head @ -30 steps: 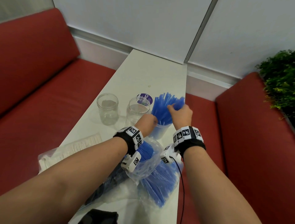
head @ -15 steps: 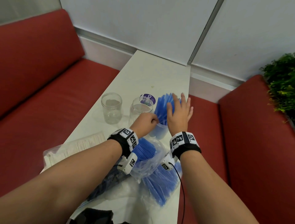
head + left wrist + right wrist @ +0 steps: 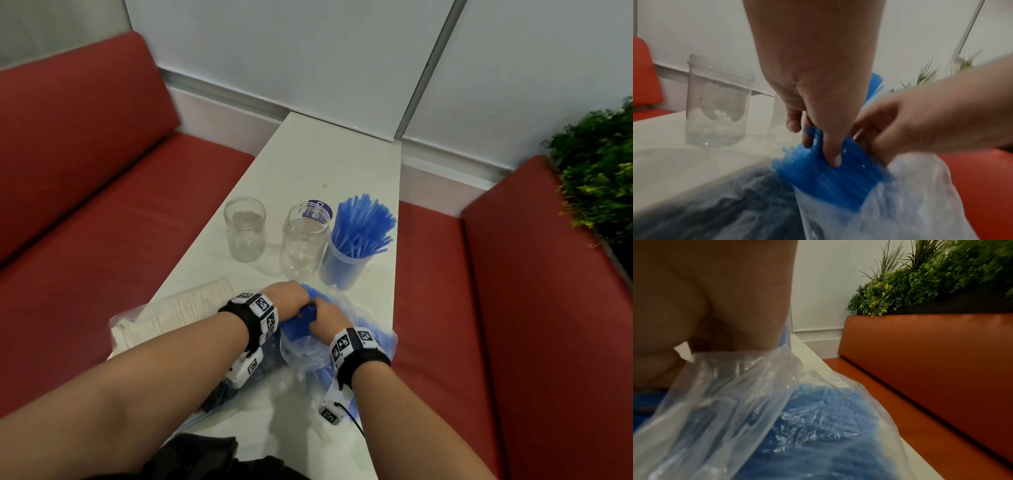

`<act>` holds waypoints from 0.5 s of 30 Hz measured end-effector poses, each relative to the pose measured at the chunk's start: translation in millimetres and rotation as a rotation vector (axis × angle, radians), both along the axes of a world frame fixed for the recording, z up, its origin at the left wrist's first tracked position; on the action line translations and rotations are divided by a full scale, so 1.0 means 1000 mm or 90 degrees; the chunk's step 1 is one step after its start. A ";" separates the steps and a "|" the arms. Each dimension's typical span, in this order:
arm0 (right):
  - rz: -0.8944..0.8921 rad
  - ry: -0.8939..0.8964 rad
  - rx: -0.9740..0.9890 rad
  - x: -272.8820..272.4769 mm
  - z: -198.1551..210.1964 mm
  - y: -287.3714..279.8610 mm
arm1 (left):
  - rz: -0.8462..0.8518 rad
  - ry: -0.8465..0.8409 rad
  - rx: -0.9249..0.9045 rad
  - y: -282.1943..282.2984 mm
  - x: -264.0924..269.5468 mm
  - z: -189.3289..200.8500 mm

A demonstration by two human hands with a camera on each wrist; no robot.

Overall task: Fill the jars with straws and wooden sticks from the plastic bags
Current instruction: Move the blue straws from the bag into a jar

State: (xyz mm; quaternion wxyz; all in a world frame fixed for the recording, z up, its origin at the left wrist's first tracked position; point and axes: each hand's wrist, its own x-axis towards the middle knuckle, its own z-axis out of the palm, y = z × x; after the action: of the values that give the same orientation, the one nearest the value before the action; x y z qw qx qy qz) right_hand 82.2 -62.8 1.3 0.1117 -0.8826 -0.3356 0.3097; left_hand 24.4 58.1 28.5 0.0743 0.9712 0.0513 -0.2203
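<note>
Both hands meet at the mouth of a clear plastic bag (image 3: 310, 349) of blue straws (image 3: 830, 172) near the table's front. My left hand (image 3: 289, 301) curls its fingers (image 3: 831, 152) round the straw ends that stick out of the bag. My right hand (image 3: 327, 318) grips the same bundle from the right side (image 3: 898, 126); in the right wrist view the bag (image 3: 731, 399) hides its fingers. Behind them a jar (image 3: 346, 263) stands packed with blue straws. Two empty glass jars (image 3: 303, 240) (image 3: 245, 228) stand to its left. A bag of wooden sticks (image 3: 178, 315) lies at the left.
The narrow white table (image 3: 329, 164) runs between red benches (image 3: 102, 240) (image 3: 513, 308). A purple round lid (image 3: 320, 209) lies behind the middle jar. A dark bag (image 3: 219, 394) lies under my left wrist, dark cloth (image 3: 205, 452) at the near edge. Green plants (image 3: 599, 171) stand at the right.
Both hands have left the filled jar and come back toward me to the bag. They now hold the straws at its mouth. The head view has tipped back.
</note>
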 end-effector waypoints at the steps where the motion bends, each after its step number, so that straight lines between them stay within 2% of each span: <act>1: 0.011 -0.006 -0.020 -0.004 -0.002 0.000 | 0.006 0.009 0.012 0.000 -0.001 0.007; 4: -0.022 0.003 0.015 -0.011 -0.003 -0.001 | 0.031 0.010 0.015 0.006 -0.003 0.025; 9: -0.147 0.039 0.191 -0.020 0.004 0.000 | 0.112 -0.103 -0.133 0.021 -0.005 0.048; 12: -0.188 0.070 0.263 -0.023 0.010 0.000 | 0.227 -0.198 -0.276 0.026 -0.010 0.051; 15: -0.211 0.087 0.305 -0.023 0.021 0.001 | 0.404 -0.316 -0.516 0.028 -0.014 0.051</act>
State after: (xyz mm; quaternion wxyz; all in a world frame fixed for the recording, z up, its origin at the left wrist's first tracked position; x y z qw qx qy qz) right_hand 58.8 -61.8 22.2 0.3882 -0.8508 -0.2425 0.2583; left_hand 10.0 86.1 79.7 0.5133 0.8247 0.2330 0.0458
